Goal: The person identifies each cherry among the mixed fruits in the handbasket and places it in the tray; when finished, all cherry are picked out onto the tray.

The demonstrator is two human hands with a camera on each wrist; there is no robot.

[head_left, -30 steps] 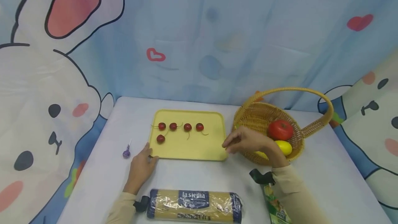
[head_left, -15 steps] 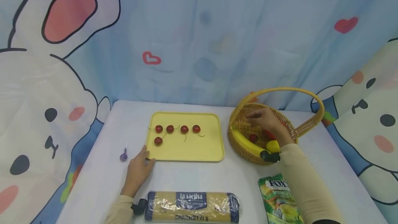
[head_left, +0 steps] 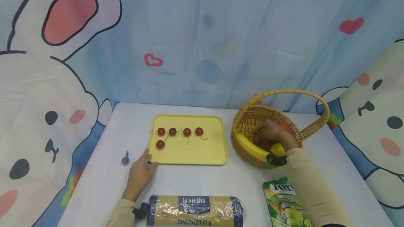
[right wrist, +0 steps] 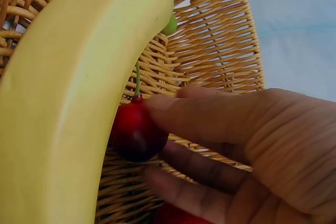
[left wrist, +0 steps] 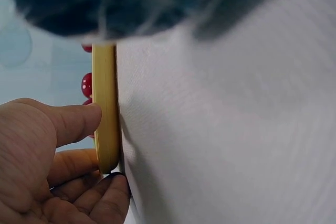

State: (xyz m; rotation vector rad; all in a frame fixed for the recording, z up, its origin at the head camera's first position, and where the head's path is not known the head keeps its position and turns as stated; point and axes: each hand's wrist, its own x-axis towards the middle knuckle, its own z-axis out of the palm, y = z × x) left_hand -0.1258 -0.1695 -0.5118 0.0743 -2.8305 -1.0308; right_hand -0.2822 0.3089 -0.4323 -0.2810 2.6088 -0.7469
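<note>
My left hand (head_left: 139,174) holds the near left corner of a yellow tray (head_left: 192,151); in the left wrist view the thumb lies on the tray's side and the fingers reach round its corner. Several dark red cherries (head_left: 187,131) with stems lie on the tray. Inside the wicker basket (head_left: 249,116), my right hand (head_left: 271,132) pinches a cherry (right wrist: 139,132), its thumb at the cherry's upper side and the other fingers curled behind. Beside that cherry lies a banana (right wrist: 68,87). A yellow fruit (head_left: 277,149) and a red tomato (head_left: 285,127), partly covered by the hand, share the basket.
A pack of spaghetti (head_left: 194,210) lies along the near edge of the white table (head_left: 221,181). Near the right forearm is a green candy bag (head_left: 284,202). A purple lollipop (head_left: 125,158) lies left of the tray. The basket's handle (head_left: 293,91) arches high over it.
My right hand has moved from the tray's right end across into the basket and down to the cherry there. The left hand has stayed at the tray's corner.
</note>
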